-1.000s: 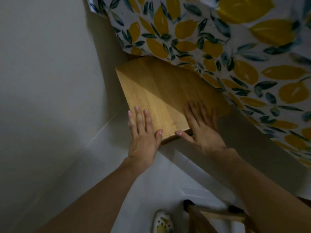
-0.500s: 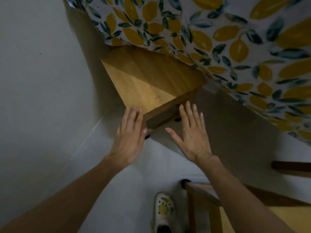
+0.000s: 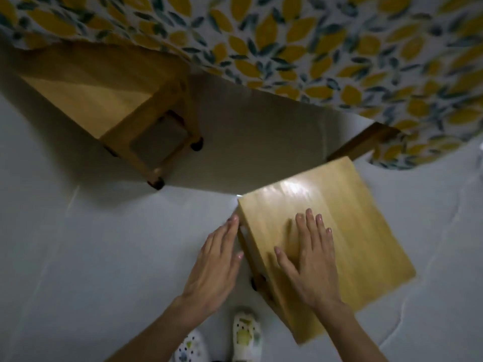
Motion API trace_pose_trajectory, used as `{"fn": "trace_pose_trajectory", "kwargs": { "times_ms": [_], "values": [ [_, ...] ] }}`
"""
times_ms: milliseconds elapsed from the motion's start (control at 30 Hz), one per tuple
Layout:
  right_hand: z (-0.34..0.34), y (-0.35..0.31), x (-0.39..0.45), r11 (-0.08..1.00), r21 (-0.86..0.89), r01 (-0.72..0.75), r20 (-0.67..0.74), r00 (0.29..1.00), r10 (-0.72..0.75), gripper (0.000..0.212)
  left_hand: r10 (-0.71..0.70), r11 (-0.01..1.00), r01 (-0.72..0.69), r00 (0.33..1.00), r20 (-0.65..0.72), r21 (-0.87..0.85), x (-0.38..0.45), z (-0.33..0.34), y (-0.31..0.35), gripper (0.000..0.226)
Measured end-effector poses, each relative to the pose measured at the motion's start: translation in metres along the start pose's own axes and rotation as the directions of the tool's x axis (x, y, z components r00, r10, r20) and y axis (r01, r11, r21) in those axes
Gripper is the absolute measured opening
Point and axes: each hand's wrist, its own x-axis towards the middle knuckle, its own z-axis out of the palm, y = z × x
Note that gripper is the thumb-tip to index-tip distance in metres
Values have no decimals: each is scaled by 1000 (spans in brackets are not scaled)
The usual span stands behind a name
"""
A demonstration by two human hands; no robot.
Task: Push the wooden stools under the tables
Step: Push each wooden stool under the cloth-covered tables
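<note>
A wooden stool (image 3: 347,226) stands on the white floor in front of me, out in the open near the table's edge. My right hand (image 3: 309,259) lies flat on its seat, fingers spread. My left hand (image 3: 215,267) is open against the seat's left edge, fingertips touching the corner. Another wooden stool (image 3: 104,100) sits at the upper left, its far part hidden under the table's lemon-print cloth (image 3: 300,48); its legs and dark feet show.
A wooden table leg (image 3: 363,141) slants out from under the cloth just beyond the near stool. My feet in white patterned clogs (image 3: 245,335) stand at the bottom. White floor (image 3: 91,244) spreads to the left.
My hands left the first stool, now tucked under the cloth at upper left. The view swung right, and both hands came onto the second stool.
</note>
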Motion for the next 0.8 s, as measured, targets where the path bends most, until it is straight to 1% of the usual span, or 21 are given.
{"fn": "trace_pose_trajectory", "kwargs": {
  "times_ms": [67, 167, 233, 300, 367, 500, 600, 800],
  "values": [
    [2, 30, -30, 999, -3, -52, -14, 999, 52, 85, 21, 1000, -21, 1000, 22, 0, -8, 27, 23, 66],
    [4, 69, -68, 995, 11, -102, -34, 994, 102, 85, 41, 991, -38, 999, -20, 132, -22, 64, 54, 73],
    [7, 92, -88, 993, 30, -118, -44, 992, 119, 85, 30, 980, -23, 999, -30, 198, -30, 86, 68, 75],
    [12, 111, -100, 995, 31, -96, -39, 994, 97, 86, 5, 967, 2, 1000, -30, 255, -37, 105, 76, 76],
    [17, 125, -106, 999, 9, -36, -20, 999, 37, 87, -23, 951, 32, 999, -33, 309, -43, 120, 81, 77],
    [27, 137, -105, 1000, -21, 19, -9, 1000, -19, 89, -82, 917, 106, 994, -78, 384, -42, 131, 89, 75],
    [35, 139, -101, 999, -43, 32, -20, 999, -33, 90, -100, 899, 114, 993, -55, 422, -39, 130, 88, 73],
    [32, 146, -70, 993, -90, 78, -30, 996, -81, 90, -137, 895, 133, 990, -22, 425, -13, 119, 92, 73]
  ]
}}
